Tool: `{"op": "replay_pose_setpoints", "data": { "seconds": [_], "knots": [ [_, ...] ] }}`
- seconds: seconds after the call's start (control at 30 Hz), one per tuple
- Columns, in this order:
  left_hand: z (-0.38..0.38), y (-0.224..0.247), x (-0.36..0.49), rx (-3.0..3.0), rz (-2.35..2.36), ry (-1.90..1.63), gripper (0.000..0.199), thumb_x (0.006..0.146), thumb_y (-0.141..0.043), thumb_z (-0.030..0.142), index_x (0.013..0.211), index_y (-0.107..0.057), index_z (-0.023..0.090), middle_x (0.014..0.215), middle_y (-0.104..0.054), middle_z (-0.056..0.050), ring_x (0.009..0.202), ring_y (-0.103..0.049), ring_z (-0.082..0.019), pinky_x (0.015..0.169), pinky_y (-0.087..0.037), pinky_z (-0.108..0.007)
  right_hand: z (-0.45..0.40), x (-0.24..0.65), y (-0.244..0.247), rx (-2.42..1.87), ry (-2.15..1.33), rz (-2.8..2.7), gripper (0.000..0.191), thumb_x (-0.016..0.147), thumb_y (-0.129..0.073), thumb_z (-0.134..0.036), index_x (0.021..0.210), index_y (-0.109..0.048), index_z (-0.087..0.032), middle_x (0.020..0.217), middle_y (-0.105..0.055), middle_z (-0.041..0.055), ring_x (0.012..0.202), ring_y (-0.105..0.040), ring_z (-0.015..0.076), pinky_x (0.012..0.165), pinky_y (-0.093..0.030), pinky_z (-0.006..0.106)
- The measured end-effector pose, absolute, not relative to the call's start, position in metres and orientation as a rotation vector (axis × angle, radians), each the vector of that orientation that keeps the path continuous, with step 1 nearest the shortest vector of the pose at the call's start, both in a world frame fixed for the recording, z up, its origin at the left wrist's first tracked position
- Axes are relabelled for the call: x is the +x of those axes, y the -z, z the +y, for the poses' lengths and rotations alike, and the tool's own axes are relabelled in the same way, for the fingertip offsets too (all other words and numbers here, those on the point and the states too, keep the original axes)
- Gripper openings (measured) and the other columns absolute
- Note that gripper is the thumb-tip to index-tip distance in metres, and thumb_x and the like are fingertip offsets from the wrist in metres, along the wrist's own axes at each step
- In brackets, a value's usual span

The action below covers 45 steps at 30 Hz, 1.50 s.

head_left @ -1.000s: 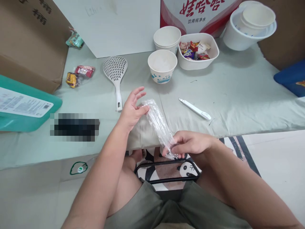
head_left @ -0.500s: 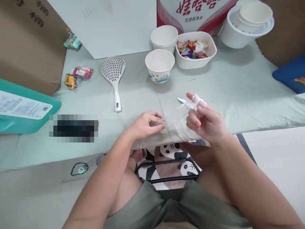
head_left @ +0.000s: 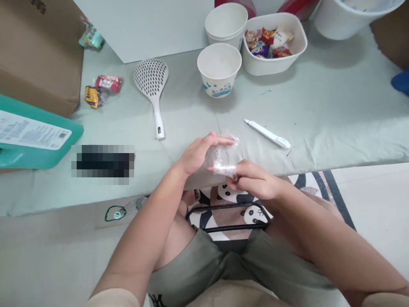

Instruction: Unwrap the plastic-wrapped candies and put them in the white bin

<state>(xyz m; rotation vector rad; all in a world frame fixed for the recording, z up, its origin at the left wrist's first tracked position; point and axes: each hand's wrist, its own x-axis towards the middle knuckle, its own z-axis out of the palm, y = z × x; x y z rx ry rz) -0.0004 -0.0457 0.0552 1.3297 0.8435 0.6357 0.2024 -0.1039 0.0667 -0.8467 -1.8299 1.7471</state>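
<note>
Crinkled clear plastic film (head_left: 222, 160) is stretched between my two hands near the table's front edge. My left hand (head_left: 204, 150) has its fingers stretched out along the film's upper left side. From the right, my right hand (head_left: 254, 178) grips the film's lower edge, one finger reaching under it. A white utility knife (head_left: 267, 133) lies on the cloth to the right of the film. Beyond my hands stands a white paper bowl (head_left: 219, 70) with blue print. A white slotted skimmer (head_left: 155, 91) lies left of the bowl.
Stacked paper bowls (head_left: 226, 23) and a white tub (head_left: 275, 47) of wrapped snacks stand at the back. Loose snack packets (head_left: 108, 83), a green jug (head_left: 35, 132) and a cardboard box (head_left: 41, 55) are at the left. A white bucket (head_left: 347, 19) stands back right.
Both hands have come closer together around the film, my right hand moving left and down. The knife, earlier partly hidden behind my right hand, now shows fully. The view has shifted slightly.
</note>
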Motion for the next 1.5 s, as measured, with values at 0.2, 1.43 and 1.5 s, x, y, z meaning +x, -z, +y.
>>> {"op": "replay_pose_setpoints", "data": {
  "seconds": [0.2,1.43,1.5],
  "knots": [
    [-0.049,-0.058,-0.003,1.436,0.813,-0.456,0.041,0.094,-0.054,0.050,0.088,-0.084,0.022,0.120,-0.074,-0.007,0.124,-0.065,-0.028,0.118,-0.046,-0.042,-0.099,0.216,-0.071,-1.159,-1.602,-1.709,0.015,0.069,-0.046,-0.019,0.061,-0.058,-0.022,0.054,-0.055,-0.0013,0.052,-0.049,0.0124,0.054,-0.038,0.029],
    [-0.038,-0.049,0.013,1.027,0.939,-0.794,0.051,0.060,-0.097,0.056,0.084,-0.076,0.016,0.076,-0.073,-0.001,0.068,-0.066,-0.010,0.070,-0.056,-0.022,-0.073,0.193,-0.052,-1.337,-1.141,-1.330,0.023,0.086,-0.064,-0.040,0.093,-0.070,-0.019,0.077,-0.069,0.0016,0.067,-0.060,0.0142,0.066,-0.047,0.031],
    [-0.035,-0.049,0.013,0.924,0.917,-0.863,0.050,0.059,-0.098,0.054,0.081,-0.075,0.016,0.075,-0.073,0.000,0.067,-0.065,-0.009,0.068,-0.056,-0.022,-0.069,0.191,-0.052,-1.303,-1.217,-1.253,0.024,0.085,-0.064,-0.043,0.093,-0.067,-0.020,0.075,-0.067,-0.0002,0.064,-0.059,0.0133,0.065,-0.047,0.030]
  ]
}}
